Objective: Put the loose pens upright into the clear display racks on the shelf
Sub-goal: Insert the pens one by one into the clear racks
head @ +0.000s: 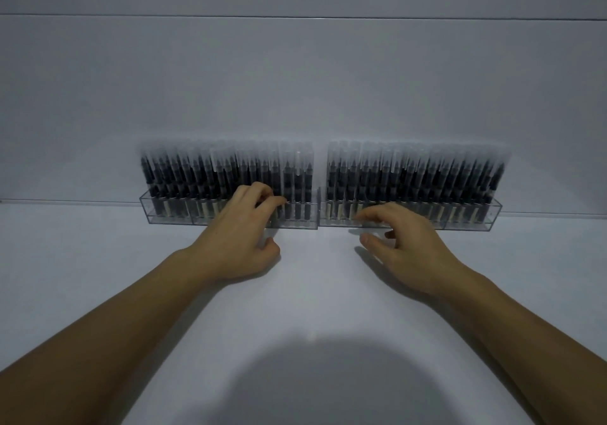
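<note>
Two clear racks, left rack [170,215] and right rack [473,225], stand side by side against the wall [295,79]. Both are packed with upright pens [197,175], dark barrels under frosted caps. I can find no loose pen in view, so I judge the task near done, with only straightening left.

Left hand [236,237]: fingers curled in among the pens at the right end of the left rack, thumb down by its front wall. I cannot tell whether they grip a pen.

Right hand [407,247]: hovering at the left front of the right rack, fingers loosely spread, holding nothing.

The shelf [312,293] is plain white and matte. Light is dim, and a rounded shadow [328,375] falls on the near edge.
</note>
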Tool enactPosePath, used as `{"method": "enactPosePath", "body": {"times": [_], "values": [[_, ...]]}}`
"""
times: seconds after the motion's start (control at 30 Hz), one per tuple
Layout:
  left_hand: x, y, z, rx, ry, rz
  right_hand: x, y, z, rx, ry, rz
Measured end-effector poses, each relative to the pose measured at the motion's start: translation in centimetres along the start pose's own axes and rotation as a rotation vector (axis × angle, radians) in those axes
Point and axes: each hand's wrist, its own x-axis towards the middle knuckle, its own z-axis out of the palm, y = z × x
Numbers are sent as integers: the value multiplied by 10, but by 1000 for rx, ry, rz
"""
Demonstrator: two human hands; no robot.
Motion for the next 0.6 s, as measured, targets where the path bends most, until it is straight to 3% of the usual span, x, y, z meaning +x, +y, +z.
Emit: {"method": "enactPosePath", "body": {"times": [0.6], "values": [[-6, 1, 9, 29, 83, 45, -4, 9, 3, -25, -62, 81]]}}
